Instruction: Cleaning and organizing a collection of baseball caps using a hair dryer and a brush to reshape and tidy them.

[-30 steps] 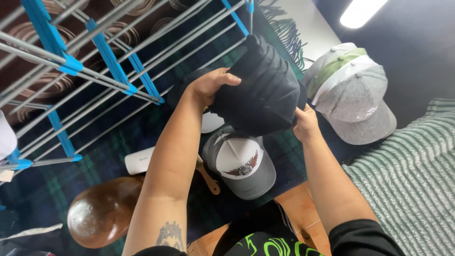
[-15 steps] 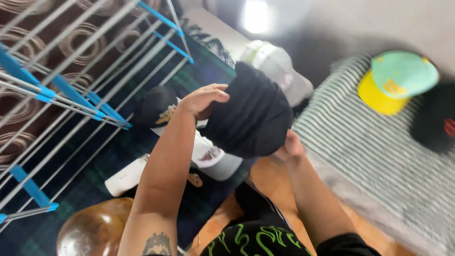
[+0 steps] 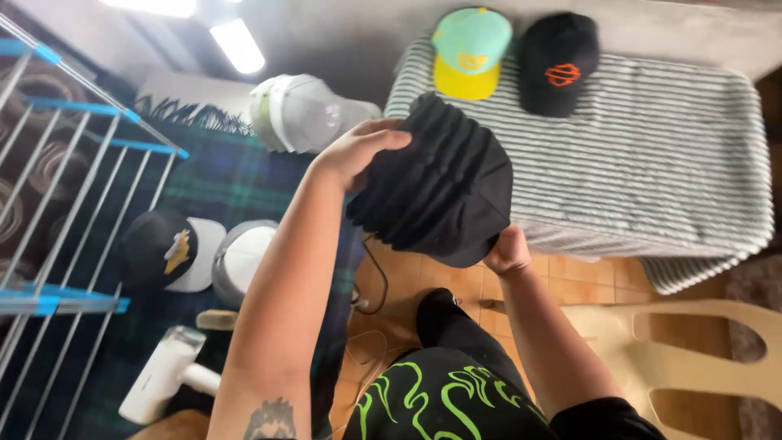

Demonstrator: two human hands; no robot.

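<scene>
Tiled floor [image 3: 423,277] below, plaid rug to the left. Black cap [image 3: 444,183] held in mid-air at both ends: right hand [image 3: 507,251] pinches the lower edge, left hand [image 3: 358,151] fingers clamped on top, steadying it. Beyond, two caps parked on the striped blanket [image 3: 652,163].

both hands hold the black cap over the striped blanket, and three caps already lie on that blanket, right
Not quite. The head view shows two caps on the striped blanket, not three: a teal and yellow cap and a black cap with an orange mark. The rest holds: the left hand and right hand both grip the black cap at the blanket's near edge.
</scene>
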